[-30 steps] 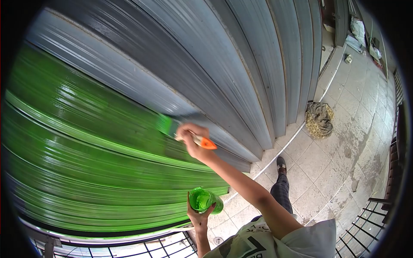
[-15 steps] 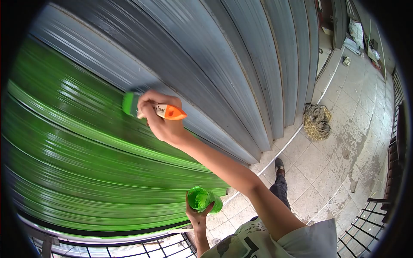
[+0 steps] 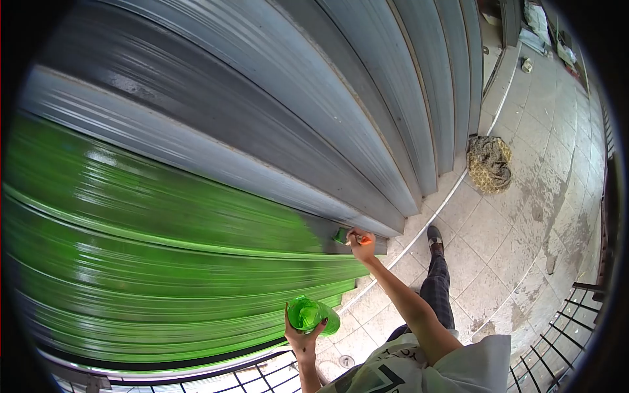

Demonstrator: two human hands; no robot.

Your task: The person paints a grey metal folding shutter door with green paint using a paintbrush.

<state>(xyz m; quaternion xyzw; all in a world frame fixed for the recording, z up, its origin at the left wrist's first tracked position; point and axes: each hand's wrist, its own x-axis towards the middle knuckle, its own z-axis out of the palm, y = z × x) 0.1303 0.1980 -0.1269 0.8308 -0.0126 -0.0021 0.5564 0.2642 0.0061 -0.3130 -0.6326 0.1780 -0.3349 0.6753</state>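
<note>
My right hand (image 3: 362, 243) is closed around the orange-tipped handle of a paintbrush (image 3: 341, 236). The brush's green bristles are at a grey unpainted patch low on the corrugated metal shutter (image 3: 196, 216), close to its bottom edge. Wet-looking green paint covers several of the shutter's ribs on the left, while those above and to the right are bare grey. Lower down, my left hand (image 3: 303, 342) grips a clear plastic container (image 3: 331, 321) with green paint inside, its open mouth facing up toward me.
A crumpled patterned cloth (image 3: 489, 164) lies on the tiled floor (image 3: 498, 262) by the shutter's base. My shoe (image 3: 435, 236) stands near a white line. Black metal grilles (image 3: 557, 337) run along the bottom right and bottom left. Bags (image 3: 537, 26) lie at the far top right.
My right hand has carried the brush down and right along the shutter, from the upper painted edge to near its bottom end. The left hand still holds the container, almost unmoved.
</note>
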